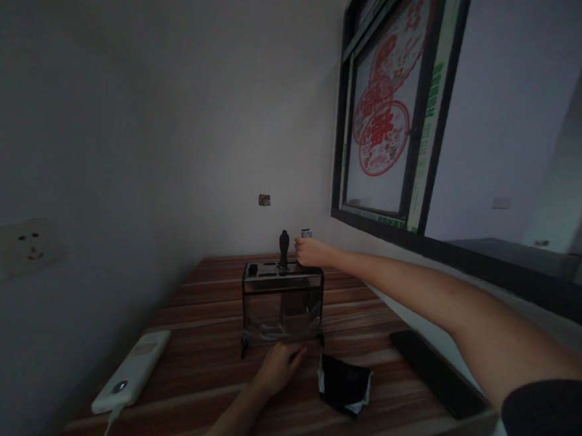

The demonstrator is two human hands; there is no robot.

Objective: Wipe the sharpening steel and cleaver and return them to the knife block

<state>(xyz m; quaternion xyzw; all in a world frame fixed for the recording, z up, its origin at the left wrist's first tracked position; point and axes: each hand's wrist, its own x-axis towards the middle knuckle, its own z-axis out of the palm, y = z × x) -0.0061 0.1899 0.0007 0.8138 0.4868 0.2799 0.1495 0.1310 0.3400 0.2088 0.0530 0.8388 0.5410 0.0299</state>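
Note:
A see-through stand (285, 304) with a dark frame and slots in its top stands on the wooden table. A dark handle (284, 244) rises upright from one slot; whatever it belongs to below is hard to make out. My right hand (312, 251) is closed above the stand's right end, just right of that handle. What its fingers hold, if anything, is hidden. Low in front of the stand, my left hand (278, 368) rests near the tabletop, thumb and forefinger apart, with nothing visible in it. A crumpled black packet (344, 384) with pale edges lies to its right.
On the table's left side lies a white power bank (133, 370) with a cable attached. A flat dark slab (437, 373) lies along the right edge of the wooden table (200, 371). A wall socket (28, 245) is at left, and a dark-framed window (383, 111) at right.

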